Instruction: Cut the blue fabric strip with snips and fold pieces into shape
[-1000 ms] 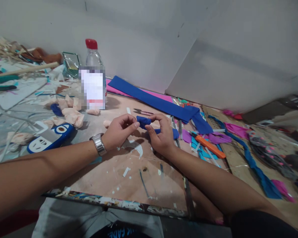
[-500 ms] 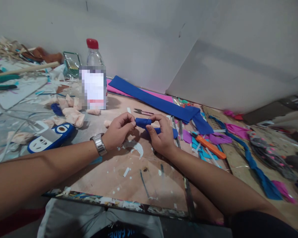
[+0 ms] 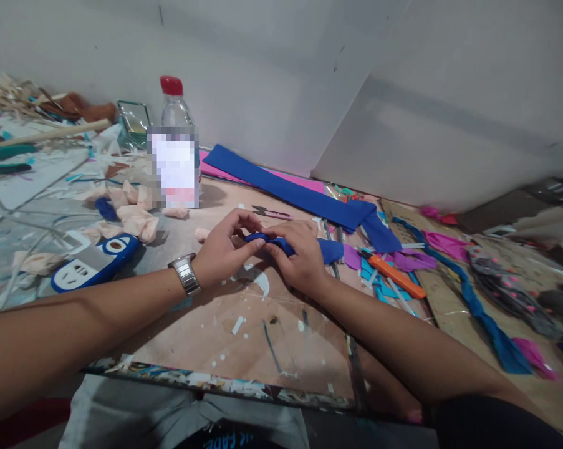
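Note:
Over the middle of the tabletop, my left hand (image 3: 229, 244) pinches the left end of a small crumpled piece of blue crepe paper (image 3: 255, 237) between thumb and fingers. My right hand (image 3: 302, 255) is closed on its other end, the thumbs almost touching. Fingers hide much of the piece. Another blue strip (image 3: 332, 251) lies beside my right hand and runs partly behind it. Thread snips (image 3: 272, 213) rest just beyond both hands. A long folded band of blue crepe paper (image 3: 281, 187) stretches along the back near the wall.
A red-capped bottle (image 3: 172, 86) stands behind my left hand. Left of it lie peach crumpled scraps (image 3: 138, 222), a blue-and-white power strip (image 3: 96, 262) and green-handled pliers (image 3: 10, 153). An orange utility knife (image 3: 397, 275) sits on scraps at right, near a twisted teal strip (image 3: 477, 305).
Both hands have come closer together and lowered slightly over the blue piece. My right hand's fingers now curl over it, covering more. The blue strip beside that hand has shifted right.

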`<state>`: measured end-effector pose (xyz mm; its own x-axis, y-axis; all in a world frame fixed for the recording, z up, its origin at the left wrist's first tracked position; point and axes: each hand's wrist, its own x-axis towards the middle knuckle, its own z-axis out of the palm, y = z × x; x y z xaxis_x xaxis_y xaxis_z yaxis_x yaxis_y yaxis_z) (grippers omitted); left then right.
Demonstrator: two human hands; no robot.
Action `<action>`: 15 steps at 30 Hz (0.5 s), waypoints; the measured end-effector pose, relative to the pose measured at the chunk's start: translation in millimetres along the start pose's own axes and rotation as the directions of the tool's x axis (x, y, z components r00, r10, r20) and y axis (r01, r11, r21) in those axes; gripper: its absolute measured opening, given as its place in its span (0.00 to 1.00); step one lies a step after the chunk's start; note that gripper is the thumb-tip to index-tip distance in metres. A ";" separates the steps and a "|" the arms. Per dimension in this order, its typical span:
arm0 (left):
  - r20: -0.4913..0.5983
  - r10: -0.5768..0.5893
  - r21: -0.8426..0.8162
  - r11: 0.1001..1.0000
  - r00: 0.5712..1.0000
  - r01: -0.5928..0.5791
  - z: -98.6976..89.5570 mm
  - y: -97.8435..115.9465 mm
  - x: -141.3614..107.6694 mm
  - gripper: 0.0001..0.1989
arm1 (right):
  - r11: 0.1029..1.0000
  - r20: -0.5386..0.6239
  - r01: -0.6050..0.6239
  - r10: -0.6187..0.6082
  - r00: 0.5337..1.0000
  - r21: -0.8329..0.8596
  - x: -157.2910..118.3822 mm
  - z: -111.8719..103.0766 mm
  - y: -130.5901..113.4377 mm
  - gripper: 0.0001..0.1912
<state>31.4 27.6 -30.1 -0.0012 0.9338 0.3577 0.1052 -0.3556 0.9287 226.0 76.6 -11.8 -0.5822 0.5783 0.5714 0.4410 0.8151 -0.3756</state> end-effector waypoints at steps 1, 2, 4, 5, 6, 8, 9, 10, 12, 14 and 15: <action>-0.005 -0.005 -0.001 1.000 1.000 0.005 -0.2 -0.4 0.1 0.14 | 1.000 -0.002 0.003 -0.003 1.000 -0.001 0.0 -0.1 -0.1 0.08; -0.005 -0.009 -0.003 1.000 1.000 0.009 -0.3 -0.5 0.3 0.14 | 1.000 -0.003 0.005 -0.005 1.000 -0.003 -0.1 -0.2 -0.2 0.08; 0.009 -0.012 -0.002 1.000 1.000 0.012 -0.2 -0.2 0.6 0.14 | 1.000 0.000 0.003 -0.003 1.000 -0.010 0.0 -0.2 -0.3 0.08; 0.015 -0.022 -0.009 1.000 1.000 0.022 0.0 0.1 0.8 0.14 | 1.000 0.002 0.000 0.000 1.000 -0.012 0.1 -0.2 -0.4 0.08; 0.023 -0.043 -0.029 0.999 0.999 0.044 0.4 0.4 0.9 0.14 | 1.000 0.002 -0.002 0.002 1.000 -0.012 0.3 -0.2 -0.4 0.08; 0.036 -0.110 -0.101 0.988 0.993 0.114 1.1 0.8 1.3 0.14 | 1.000 -0.006 0.000 0.000 1.000 -0.009 0.7 0.0 -0.3 0.09; 0.041 -0.146 -0.141 0.979 0.988 0.150 1.3 1.0 1.4 0.15 | 1.000 -0.014 0.002 -0.002 1.000 -0.009 0.8 0.1 -0.3 0.09; 0.043 -0.171 -0.171 0.969 0.984 0.176 1.3 1.2 1.6 0.15 | 1.000 -0.023 0.002 -0.003 1.000 -0.010 0.9 0.3 -0.2 0.09; 0.046 -0.177 -0.173 0.968 0.983 0.183 0.6 2.0 2.0 0.14 | 1.000 -0.040 0.001 -0.002 0.999 -0.013 0.8 0.6 0.1 0.09; 0.060 -0.159 -0.127 0.978 0.985 0.166 -0.6 3.1 2.1 0.12 | 1.000 -0.051 -0.004 0.004 0.999 -0.011 0.5 0.9 0.4 0.07; 0.075 -0.152 -0.103 0.982 0.986 0.159 -1.2 3.7 2.1 0.12 | 1.000 -0.053 -0.010 0.009 0.999 -0.008 0.3 1.1 0.6 0.07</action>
<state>30.6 28.3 -25.9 0.0571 0.9773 0.2041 0.0007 -0.2045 0.9789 225.4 77.3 -12.6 -0.5410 0.5833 0.6059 0.4525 0.8091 -0.3750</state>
